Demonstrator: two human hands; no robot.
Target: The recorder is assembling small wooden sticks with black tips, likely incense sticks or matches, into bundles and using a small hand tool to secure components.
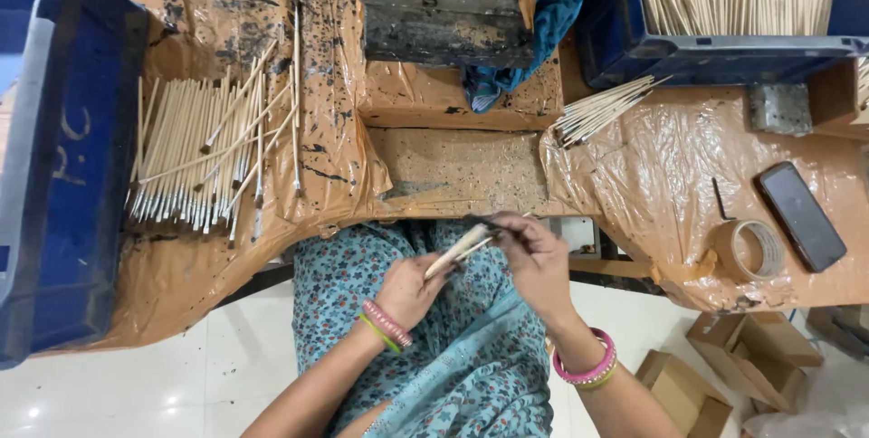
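Left hand: grips a small bundle of sticks over the lap.
Right hand: pinches the bundle's far tip, steadying it.
Table: stick pile far left, tape roll right.

The tips of the thin sticks are covered where the left hand and the right hand close around them — how many are held cannot be told. Far left of the left hand, a blue crate is cut off by the picture's edge. Above the right hand, a second blue crate of sticks is cropped at the top. Below the right hand, cardboard boxes are partly cut off — their contents cannot be seen.
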